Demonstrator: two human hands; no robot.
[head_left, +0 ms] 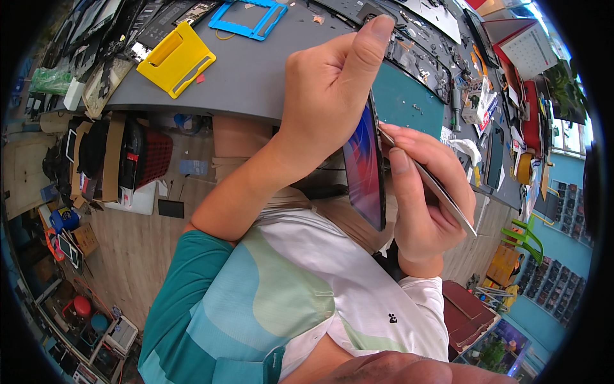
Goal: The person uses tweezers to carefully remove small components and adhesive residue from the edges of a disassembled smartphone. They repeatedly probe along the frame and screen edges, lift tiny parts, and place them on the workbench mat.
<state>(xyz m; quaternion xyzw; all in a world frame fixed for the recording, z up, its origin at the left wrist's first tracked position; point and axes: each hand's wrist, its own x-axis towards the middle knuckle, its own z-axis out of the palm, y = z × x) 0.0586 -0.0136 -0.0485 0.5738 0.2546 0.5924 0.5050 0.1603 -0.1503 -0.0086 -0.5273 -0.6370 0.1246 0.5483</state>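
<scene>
A phone with a dark, blue and red patterned screen is held on edge, tilted, over my lap by the bench edge. My left hand grips its upper end, thumb pointing up; the other fingers are mostly hidden. In my right hand, a slim flat metal tool is pinched between thumb and fingers. Its narrow end points at the phone's upper right edge. Whether the tip touches the phone, I cannot tell. Behind my hands lies a green work mat.
On the grey bench lie a yellow plastic holder and a blue frame. Phone parts pile up at the far left. An opened phone frame and small scraps lie at right, near a screwdriver. Below left stands a red basket.
</scene>
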